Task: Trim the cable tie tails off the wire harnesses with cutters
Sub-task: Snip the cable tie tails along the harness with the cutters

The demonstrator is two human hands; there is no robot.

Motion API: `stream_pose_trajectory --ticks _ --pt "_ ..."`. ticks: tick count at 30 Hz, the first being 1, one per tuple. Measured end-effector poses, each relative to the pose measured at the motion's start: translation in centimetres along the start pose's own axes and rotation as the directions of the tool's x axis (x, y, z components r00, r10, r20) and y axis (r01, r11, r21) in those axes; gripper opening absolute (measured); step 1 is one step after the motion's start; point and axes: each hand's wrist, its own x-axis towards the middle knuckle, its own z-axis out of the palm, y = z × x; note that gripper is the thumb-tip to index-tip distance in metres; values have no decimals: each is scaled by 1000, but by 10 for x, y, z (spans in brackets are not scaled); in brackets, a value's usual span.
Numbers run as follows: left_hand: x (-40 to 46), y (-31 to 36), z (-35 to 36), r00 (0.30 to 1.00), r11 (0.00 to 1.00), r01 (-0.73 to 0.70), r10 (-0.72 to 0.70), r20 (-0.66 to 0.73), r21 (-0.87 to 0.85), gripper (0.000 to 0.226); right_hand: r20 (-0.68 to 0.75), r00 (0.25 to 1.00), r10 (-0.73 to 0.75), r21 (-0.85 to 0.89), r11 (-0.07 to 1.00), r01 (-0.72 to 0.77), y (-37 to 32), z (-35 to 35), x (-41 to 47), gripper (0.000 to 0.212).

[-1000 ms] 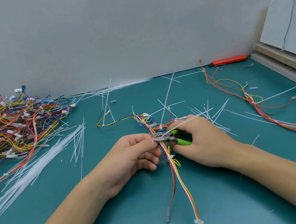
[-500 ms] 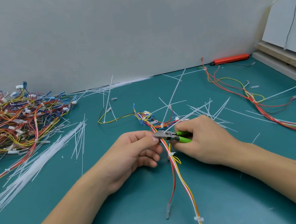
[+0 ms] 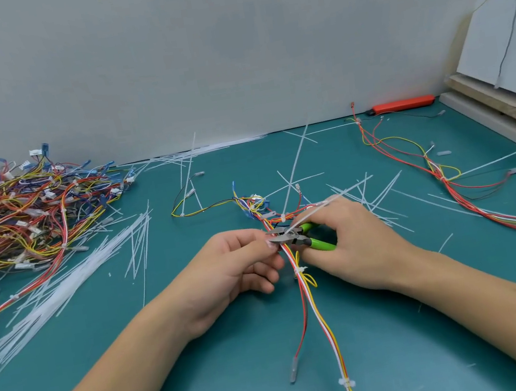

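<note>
Presently the green-handled cutters (image 3: 304,238) are gripped in the right hand (image 3: 356,247), fingers curled round the handles, while the wire harness (image 3: 300,276) is pinched between thumb and fingertips of the left hand (image 3: 237,266), just left of the blades. The blades are set at the bundle where a white cable tie tail (image 3: 316,211) rises up and to the right over the right hand; whether they are already closed on the tail cannot be told, since the nose is small and partly masked.

A coloured wire could be nicked if the blades are seated too deep against the bundle, because the wires lie directly beneath the cutting point. The left fingertips, held almost against the nose, could be caught by a slip. A sharp stub would be left if the cut is made away from the tie head.

Compared with half a second ago, little has changed: the cutters remain at the same tie and both grips are unchanged.
</note>
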Motion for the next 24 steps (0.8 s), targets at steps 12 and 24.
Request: stream_pose_trajectory --ticks 12,24 --pt "-2 1 0 1000 1000 -5 6 12 -10 11 1 998 67 10 998 -67 -2 1 0 30" --pt "-2 1 -2 1000 998 4 -3 7 -68 11 -71 997 -31 -24 999 29 -1 -1 1 27"
